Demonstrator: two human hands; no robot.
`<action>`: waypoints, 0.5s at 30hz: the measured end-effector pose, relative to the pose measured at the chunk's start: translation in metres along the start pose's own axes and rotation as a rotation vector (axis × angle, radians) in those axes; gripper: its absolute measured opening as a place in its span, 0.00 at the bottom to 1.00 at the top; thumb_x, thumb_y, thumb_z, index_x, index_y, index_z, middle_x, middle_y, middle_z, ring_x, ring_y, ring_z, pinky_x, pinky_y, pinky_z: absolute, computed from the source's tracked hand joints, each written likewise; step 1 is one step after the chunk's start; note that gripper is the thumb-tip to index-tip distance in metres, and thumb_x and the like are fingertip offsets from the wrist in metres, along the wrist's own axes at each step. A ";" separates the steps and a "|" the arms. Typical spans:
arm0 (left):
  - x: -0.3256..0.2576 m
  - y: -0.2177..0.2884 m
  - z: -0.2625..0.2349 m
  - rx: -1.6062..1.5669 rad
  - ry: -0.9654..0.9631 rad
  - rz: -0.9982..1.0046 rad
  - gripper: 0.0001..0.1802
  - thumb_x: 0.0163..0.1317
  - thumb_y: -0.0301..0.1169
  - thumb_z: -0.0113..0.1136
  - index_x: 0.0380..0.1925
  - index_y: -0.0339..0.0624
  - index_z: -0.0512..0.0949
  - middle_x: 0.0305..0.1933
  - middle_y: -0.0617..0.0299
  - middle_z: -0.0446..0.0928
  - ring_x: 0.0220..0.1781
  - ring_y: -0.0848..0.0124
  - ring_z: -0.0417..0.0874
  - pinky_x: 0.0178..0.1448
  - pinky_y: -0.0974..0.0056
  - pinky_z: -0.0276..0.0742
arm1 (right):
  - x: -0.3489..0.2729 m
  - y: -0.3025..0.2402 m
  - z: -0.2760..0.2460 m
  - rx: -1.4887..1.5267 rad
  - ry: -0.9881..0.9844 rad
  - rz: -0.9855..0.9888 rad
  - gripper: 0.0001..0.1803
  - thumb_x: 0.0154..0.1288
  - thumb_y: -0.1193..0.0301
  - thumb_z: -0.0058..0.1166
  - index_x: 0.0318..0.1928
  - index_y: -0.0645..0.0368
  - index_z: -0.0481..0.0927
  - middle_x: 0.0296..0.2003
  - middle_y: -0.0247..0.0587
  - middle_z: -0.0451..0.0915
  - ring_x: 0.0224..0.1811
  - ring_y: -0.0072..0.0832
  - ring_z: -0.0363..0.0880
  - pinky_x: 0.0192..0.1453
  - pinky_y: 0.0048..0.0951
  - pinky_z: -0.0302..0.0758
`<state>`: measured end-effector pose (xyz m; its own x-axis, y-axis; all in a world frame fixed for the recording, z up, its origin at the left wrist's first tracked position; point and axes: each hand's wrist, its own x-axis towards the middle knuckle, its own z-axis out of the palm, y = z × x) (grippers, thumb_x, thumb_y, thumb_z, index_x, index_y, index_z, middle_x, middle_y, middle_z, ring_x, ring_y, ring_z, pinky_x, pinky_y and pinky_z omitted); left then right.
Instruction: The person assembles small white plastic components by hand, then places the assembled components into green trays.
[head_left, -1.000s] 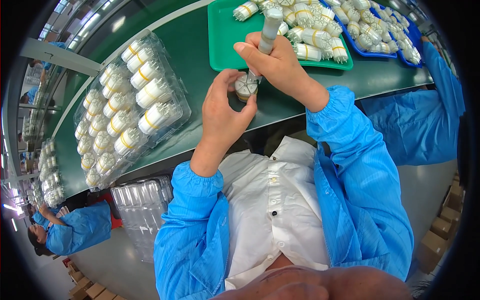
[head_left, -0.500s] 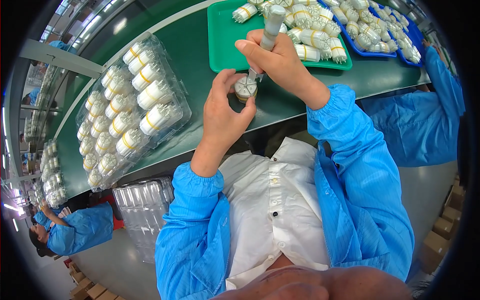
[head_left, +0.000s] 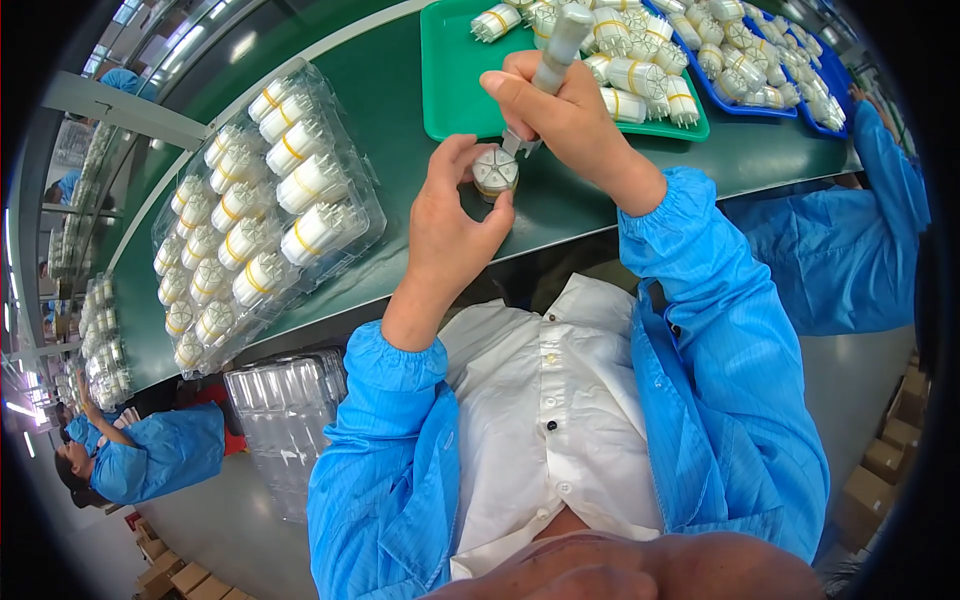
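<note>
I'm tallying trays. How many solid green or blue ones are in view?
3: the green tray, beyond the right hand; the first blue tray, right of the green one; and the second blue tray, right of that. Others may be hidden.

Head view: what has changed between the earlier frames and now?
The right hand has shifted slightly right, its tool leaning further right. Nothing was let go. The left hand still holds the round white part.
</note>
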<state>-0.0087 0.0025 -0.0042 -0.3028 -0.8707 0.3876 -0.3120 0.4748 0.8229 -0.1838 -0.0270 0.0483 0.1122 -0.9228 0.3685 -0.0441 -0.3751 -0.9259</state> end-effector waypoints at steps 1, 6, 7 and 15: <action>0.000 -0.003 0.000 0.010 -0.006 0.032 0.35 0.52 0.22 0.69 0.61 0.34 0.65 0.54 0.49 0.81 0.52 0.60 0.85 0.59 0.60 0.79 | 0.001 0.002 0.000 -0.031 -0.011 -0.008 0.23 0.74 0.62 0.54 0.21 0.54 0.67 0.17 0.27 0.67 0.21 0.14 0.63 0.25 0.25 0.59; 0.003 -0.001 0.000 -0.028 -0.035 0.000 0.33 0.53 0.22 0.68 0.60 0.33 0.67 0.54 0.50 0.82 0.55 0.65 0.84 0.62 0.64 0.77 | 0.003 0.012 0.001 -0.084 -0.046 -0.027 0.22 0.74 0.62 0.54 0.21 0.54 0.67 0.17 0.27 0.67 0.21 0.14 0.63 0.25 0.24 0.59; 0.005 0.000 0.000 -0.045 -0.058 -0.019 0.31 0.54 0.21 0.68 0.59 0.33 0.68 0.53 0.50 0.82 0.54 0.66 0.84 0.61 0.64 0.77 | 0.003 0.011 0.001 -0.104 -0.037 -0.039 0.22 0.74 0.62 0.54 0.21 0.54 0.67 0.17 0.27 0.67 0.21 0.14 0.63 0.25 0.24 0.59; -0.004 -0.001 -0.019 -0.103 -0.097 -0.035 0.26 0.60 0.22 0.67 0.58 0.37 0.72 0.53 0.55 0.79 0.53 0.69 0.81 0.58 0.64 0.78 | -0.006 0.015 0.005 0.074 0.298 -0.097 0.22 0.75 0.61 0.55 0.21 0.52 0.71 0.17 0.26 0.71 0.21 0.14 0.67 0.25 0.25 0.62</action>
<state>0.0095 0.0031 0.0016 -0.3807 -0.8676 0.3198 -0.2311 0.4242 0.8756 -0.1805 -0.0268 0.0315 -0.1839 -0.8723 0.4530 0.0261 -0.4651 -0.8849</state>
